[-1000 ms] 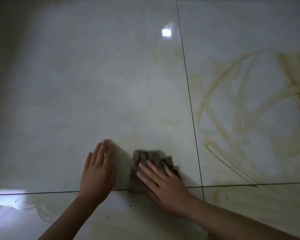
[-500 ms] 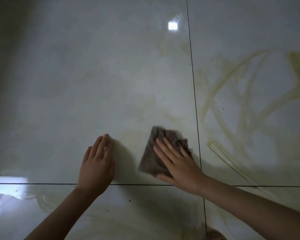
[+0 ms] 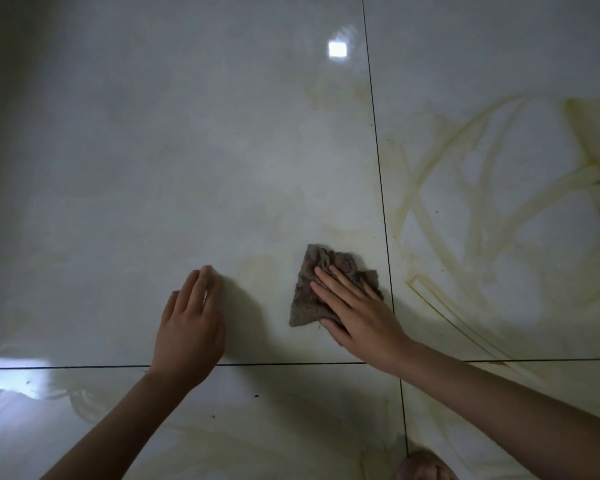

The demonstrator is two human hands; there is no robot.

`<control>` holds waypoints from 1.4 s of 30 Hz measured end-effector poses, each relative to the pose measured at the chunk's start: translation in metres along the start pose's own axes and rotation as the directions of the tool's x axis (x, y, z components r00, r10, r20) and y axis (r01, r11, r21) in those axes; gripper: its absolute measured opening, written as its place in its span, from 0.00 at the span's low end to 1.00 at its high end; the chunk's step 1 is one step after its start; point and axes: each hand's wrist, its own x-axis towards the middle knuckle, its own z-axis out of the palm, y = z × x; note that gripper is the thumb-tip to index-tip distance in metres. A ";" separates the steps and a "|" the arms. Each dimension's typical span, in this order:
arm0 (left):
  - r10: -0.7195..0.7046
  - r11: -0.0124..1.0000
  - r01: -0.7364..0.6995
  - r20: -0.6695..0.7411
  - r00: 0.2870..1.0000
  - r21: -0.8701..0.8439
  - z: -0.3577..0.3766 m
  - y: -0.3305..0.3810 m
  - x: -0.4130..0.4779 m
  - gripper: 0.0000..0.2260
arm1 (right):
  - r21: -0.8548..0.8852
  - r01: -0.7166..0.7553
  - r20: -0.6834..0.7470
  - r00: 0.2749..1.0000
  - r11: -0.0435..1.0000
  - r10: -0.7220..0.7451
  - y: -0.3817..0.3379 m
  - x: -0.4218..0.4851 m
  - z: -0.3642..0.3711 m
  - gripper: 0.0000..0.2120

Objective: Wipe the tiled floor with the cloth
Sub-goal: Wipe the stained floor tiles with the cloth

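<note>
The right hand (image 3: pixel 357 313) lies flat on the cloth (image 3: pixel 326 265), fingers straight and slightly spread toward 11 o'clock, pressing it to the tiled floor (image 3: pixel 187 150). The cloth is a small brown-grey rag, crumpled and roughly triangular, its peak at 12 o'clock. It sits just below the middle of the view, at about 5 o'clock. Its near-right part is hidden under the palm and fingers. The left hand (image 3: pixel 187 327), at 7 o'clock from centre and well apart from the cloth, rests palm down on the bare tile with its fingers together, holding nothing. Dark grout lines (image 3: pixel 378 168) cross just beside the right wrist. Yellowish streaks (image 3: pixel 465 202) arc over the tile at 3 o'clock. A bright square reflection (image 3: pixel 337 49) shows at 12 o'clock. A rounded shape (image 3: pixel 421 467) is cut off by the lower edge at 5 o'clock, too dim to identify.
</note>
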 end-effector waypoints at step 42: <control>-0.026 0.997 0.023 -0.047 0.999 -0.074 0.000 0.003 0.002 0.25 | -0.048 0.147 0.047 0.988 0.988 -0.145 -0.008 0.002 0.008 0.31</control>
